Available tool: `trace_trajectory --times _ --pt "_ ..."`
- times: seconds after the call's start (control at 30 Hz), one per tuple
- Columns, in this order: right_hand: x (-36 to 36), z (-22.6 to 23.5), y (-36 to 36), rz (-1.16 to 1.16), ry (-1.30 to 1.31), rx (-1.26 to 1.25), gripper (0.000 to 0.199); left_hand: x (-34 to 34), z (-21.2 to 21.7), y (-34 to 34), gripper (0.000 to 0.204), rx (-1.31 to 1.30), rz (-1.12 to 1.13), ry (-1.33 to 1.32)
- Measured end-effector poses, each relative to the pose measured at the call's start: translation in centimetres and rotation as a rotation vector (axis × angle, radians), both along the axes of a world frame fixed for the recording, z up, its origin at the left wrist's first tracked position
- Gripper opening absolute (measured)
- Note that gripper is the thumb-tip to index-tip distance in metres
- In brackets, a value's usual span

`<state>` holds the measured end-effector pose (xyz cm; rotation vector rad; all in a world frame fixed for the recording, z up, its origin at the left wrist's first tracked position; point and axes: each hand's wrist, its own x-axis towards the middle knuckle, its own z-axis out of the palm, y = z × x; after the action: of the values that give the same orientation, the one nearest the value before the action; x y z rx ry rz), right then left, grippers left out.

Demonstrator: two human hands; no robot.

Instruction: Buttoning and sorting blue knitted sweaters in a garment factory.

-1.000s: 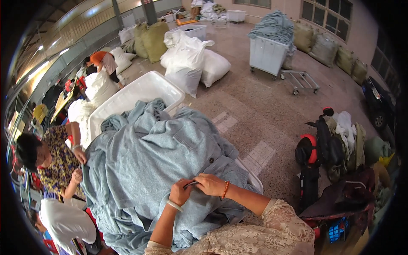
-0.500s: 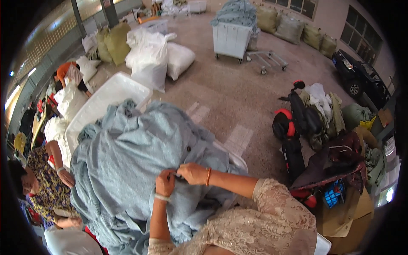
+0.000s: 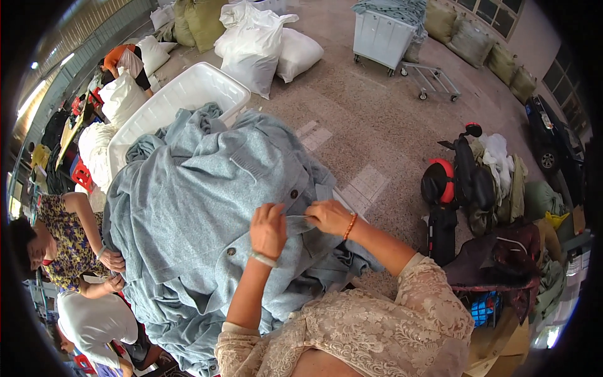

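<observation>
A grey-blue knit cardigan [image 3: 207, 188] lies spread over a large heap of similar cloth. Dark round buttons [image 3: 293, 194] sit along its front. With fingers curled at the cardigan's edge, my left hand [image 3: 268, 232] grips the fabric; its fingertips are partly hidden. Just to the right, my right hand [image 3: 330, 217] pinches the same edge between thumb and fingers. A short stretch of edge runs between the two hands. A pale bracelet circles my left wrist, an orange beaded one my right.
The heap fills a white plastic tub [image 3: 188, 94]. At left, a person in a patterned top [image 3: 66, 251] touches the cloth, with another in white [image 3: 94, 314] nearby. White sacks [image 3: 254, 53] and a wheeled bin [image 3: 380, 41] stand beyond; a scooter [image 3: 461, 169] is at right.
My hands have moved apart and up, from close together to a short gap along the cardigan's edge. More buttons now show. The person at left has brought both hands together at the cloth.
</observation>
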<state>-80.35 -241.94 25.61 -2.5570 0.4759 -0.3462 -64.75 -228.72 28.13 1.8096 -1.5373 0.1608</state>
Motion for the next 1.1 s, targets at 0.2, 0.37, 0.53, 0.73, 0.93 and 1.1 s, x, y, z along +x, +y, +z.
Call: trace_trajectory --times 0.2,0.37,0.53,0.73,0.93,1.1 --pt "1.9 -4.9 -1.5 0.072 -0.201 0.034 0.009 -0.3 -6.6 -6.5 0.014 0.293 0.14 -0.175" --pt "1.6 -4.2 -1.6 0.054 -0.24 0.151 0.013 -1.2 -5.2 -6.4 0.008 0.338 0.154 -0.046" --pt "2.4 -3.3 -2.9 0.144 -0.3 0.235 0.022 1.8 -5.2 -6.0 0.012 0.353 0.075 0.591" --pt "2.3 -2.0 -3.5 0.111 -0.428 0.246 0.033 2.7 -4.2 -5.9 0.013 0.433 0.061 1.045" --pt "2.4 -3.7 -5.1 0.246 -0.258 0.246 0.034 0.3 -2.1 -5.1 0.017 0.427 -0.019 0.929" --pt "3.1 -3.1 -4.8 0.382 -0.304 0.363 0.014 -0.4 -2.6 -3.3 0.013 0.258 0.045 0.368"
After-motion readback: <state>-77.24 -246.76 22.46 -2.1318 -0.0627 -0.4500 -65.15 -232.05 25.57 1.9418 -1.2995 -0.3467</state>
